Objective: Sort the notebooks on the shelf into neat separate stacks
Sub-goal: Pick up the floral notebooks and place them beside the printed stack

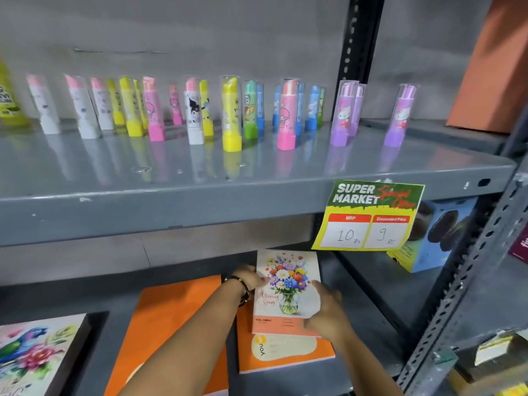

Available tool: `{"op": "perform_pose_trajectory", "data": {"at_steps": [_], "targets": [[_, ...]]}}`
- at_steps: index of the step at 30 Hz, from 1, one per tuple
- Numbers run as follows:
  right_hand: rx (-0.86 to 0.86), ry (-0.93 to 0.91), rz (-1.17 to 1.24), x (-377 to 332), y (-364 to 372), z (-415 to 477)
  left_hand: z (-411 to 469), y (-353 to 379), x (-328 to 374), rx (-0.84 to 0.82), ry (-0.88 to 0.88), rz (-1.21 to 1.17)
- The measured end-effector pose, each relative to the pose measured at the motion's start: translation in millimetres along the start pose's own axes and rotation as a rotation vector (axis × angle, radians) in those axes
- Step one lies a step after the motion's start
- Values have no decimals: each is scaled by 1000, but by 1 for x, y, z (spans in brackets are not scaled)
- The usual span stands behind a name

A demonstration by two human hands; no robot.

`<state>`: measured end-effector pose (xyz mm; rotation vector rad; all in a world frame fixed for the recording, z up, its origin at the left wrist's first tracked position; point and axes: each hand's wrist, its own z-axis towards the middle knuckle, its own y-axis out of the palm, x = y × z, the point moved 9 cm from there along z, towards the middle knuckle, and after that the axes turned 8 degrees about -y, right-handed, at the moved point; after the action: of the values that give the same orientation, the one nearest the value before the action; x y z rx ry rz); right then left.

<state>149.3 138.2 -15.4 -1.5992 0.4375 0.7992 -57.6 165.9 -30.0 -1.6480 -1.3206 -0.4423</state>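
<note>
A small notebook with a flower-vase cover (287,284) lies on top of a larger orange notebook (285,354) on the lower shelf (368,304). My left hand (248,278), with a dark bracelet at the wrist, grips the flower notebook's left edge. Its lower right corner is held by my right hand (328,315). Left of them lies another orange notebook (174,315), partly under my left forearm. A notebook with a parrot and flowers (34,352) sits at the far left.
The upper shelf (200,201) overhangs the notebooks and carries several colourful upright eraser sticks (231,115). A yellow price tag (368,217) hangs from its edge at the right. A blue box (434,238) stands behind the tag. A perforated steel upright (463,281) bounds the right side.
</note>
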Motion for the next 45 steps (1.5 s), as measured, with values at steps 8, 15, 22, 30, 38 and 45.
{"op": "perform_pose_trajectory", "data": {"at_steps": [8,15,22,30,38,45], "targets": [[130,-221,110,-46,-23,-13,-44,-35,20,-82,110,-409],[110,-210,95,-55,-15,-19,-69,-47,14,-58,129,-405],[-44,-146,311,-84,26,-28,-89,-100,-22,39,185,-520],[-297,52,859,-173,145,-59,-123,-230,-149,118,76,-538],[-480,82,880,-257,255,-91,-167,-339,-241,383,-29,-517],[-551,97,669,-276,312,-108,-175,-371,-291,510,-168,-148]]}}
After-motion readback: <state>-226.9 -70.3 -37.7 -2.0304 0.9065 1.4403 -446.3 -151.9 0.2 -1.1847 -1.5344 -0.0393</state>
